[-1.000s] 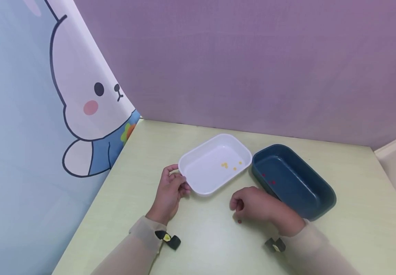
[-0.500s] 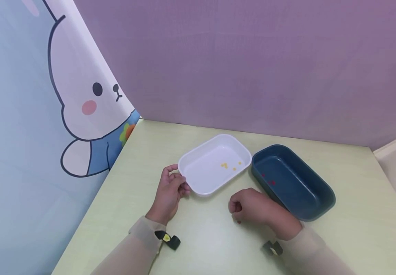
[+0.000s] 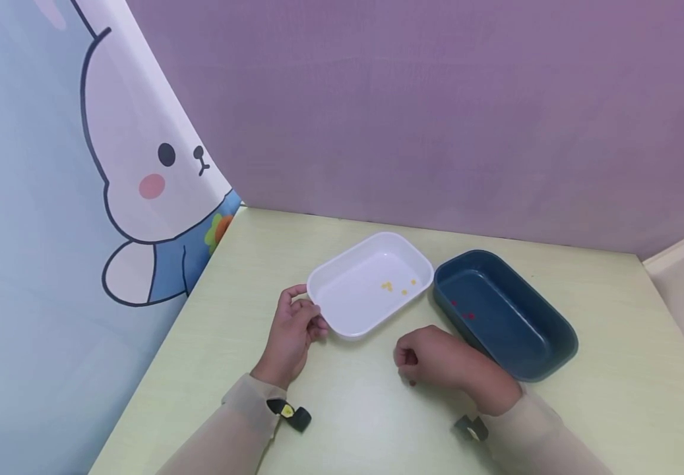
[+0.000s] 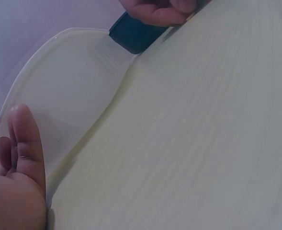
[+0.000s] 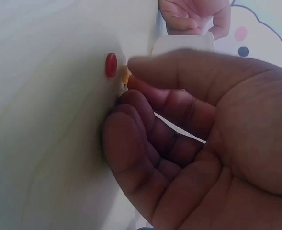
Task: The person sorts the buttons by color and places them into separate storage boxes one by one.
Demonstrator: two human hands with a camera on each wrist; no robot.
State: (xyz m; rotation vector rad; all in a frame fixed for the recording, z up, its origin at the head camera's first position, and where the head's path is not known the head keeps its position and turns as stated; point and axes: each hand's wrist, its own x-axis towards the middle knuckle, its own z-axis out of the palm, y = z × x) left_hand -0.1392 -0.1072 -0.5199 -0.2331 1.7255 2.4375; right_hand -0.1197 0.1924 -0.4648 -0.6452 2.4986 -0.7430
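Observation:
A white tray [image 3: 353, 290] with a few small yellow pieces [image 3: 387, 286] in it stands at the middle of the table. My left hand [image 3: 291, 333] holds its near left corner, thumb and fingers at the rim. Just in front of the trays, my right hand [image 3: 436, 359] is low at the tabletop. In the right wrist view its thumb and forefinger pinch a small yellow piece [image 5: 126, 75]. Beside the fingertips a small flat red piece [image 5: 111, 64] lies on the table. A dark blue tray [image 3: 514, 316], with a few red pieces [image 3: 469, 316] inside, stands right behind this hand.
The pale table [image 3: 342, 415] meets a purple wall cloth [image 3: 413, 119] at the back. A blue cloth with a cartoon rabbit [image 3: 157, 185] hangs along the left side. The two trays stand corner to corner.
My right hand has shifted slightly left and lower, its fingers closing in at the table beside the red piece. The left hand and both trays have stayed put.

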